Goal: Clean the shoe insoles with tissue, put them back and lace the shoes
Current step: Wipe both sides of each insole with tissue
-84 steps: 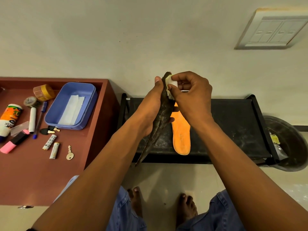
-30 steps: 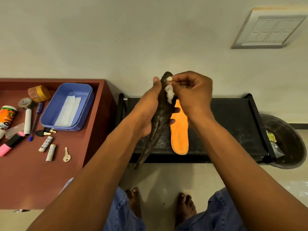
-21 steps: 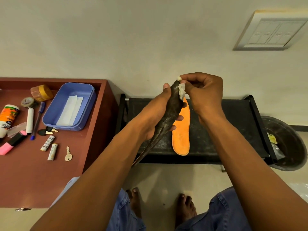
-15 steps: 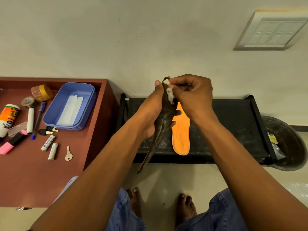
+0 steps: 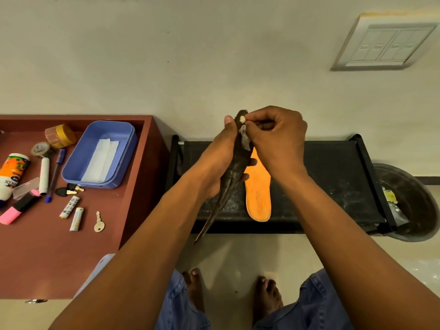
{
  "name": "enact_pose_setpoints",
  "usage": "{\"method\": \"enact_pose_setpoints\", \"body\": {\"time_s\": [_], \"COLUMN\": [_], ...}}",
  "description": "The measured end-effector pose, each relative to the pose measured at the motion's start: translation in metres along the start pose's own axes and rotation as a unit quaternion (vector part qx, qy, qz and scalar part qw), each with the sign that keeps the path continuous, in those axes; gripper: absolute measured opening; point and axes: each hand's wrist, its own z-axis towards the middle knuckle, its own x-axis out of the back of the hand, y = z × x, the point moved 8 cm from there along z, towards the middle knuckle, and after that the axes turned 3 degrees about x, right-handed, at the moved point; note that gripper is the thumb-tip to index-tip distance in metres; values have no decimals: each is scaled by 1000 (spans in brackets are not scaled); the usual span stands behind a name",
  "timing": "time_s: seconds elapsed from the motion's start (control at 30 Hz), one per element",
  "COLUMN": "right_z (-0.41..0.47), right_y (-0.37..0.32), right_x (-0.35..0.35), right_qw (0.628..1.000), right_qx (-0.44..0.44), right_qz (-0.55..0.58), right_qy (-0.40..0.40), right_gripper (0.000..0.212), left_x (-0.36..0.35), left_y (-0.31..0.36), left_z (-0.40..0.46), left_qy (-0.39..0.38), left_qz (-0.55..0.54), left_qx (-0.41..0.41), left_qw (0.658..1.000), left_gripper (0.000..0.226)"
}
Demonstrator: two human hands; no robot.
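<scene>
black rack (image 5: 333, 177) against pale wall (image 5: 190, 55), brown desk (image 5: 59, 258) beside.

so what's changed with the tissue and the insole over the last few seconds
The right hand has worked the tissue up and down near the toe end of the dark insole; the wad, compact at first, now trails thin and ragged. The left hand holds the insole edge-on as before. The orange insole on the black rack and the blue tray with its spare tissue stayed put.
</scene>
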Motion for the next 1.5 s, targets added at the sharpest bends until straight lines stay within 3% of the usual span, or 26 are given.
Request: {"method": "enact_pose_setpoints", "body": {"time_s": [0.13, 0.23, 0.4, 0.57, 0.73, 0.93, 1.13, 1.3, 1.5], "right_z": [5, 8, -3, -31, -36, -13, -6, -20, -29], "right_y": [6, 9, -1, -24, -30, -16, -4, -21, -30], "right_x": [10, 7, -20, -51, -47, -21, -17, -39, -46], "right_qw": [1000, 1000, 993, 971, 982, 990, 996, 984, 982], "right_qx": [-13, -22, -20, 44, 75, 66, 2, 17, 66], "right_qz": [-13, -16, 0, -15, -44, -111, -32, 43, -28], "right_qy": [24, -2, -119, -233, -169, -60, -86, -170, -173], "right_gripper": [15, 15, 17, 20, 17, 12, 12, 13, 14], "left_x": [-5, -1, 18, 46, 44, 17, 14, 30, 38], "left_y": [-1, 1, 9, 20, 22, 12, 14, 23, 29], "left_z": [-2, -2, 4, 3, 0, 3, 4, 3, 1], "left_qy": [-26, -18, 39, 94, 82, -10, -12, 27, 46], "left_qz": [47, 47, -49, -168, -180, -165, -190, -220, -241], "left_qx": [4, -1, -17, -51, -55, -8, -35, -71, -100], "left_qw": [999, 999, 998, 980, 979, 986, 981, 973, 964], "left_gripper": [62, 59, 71, 82, 80, 86, 92, 93, 89]}}
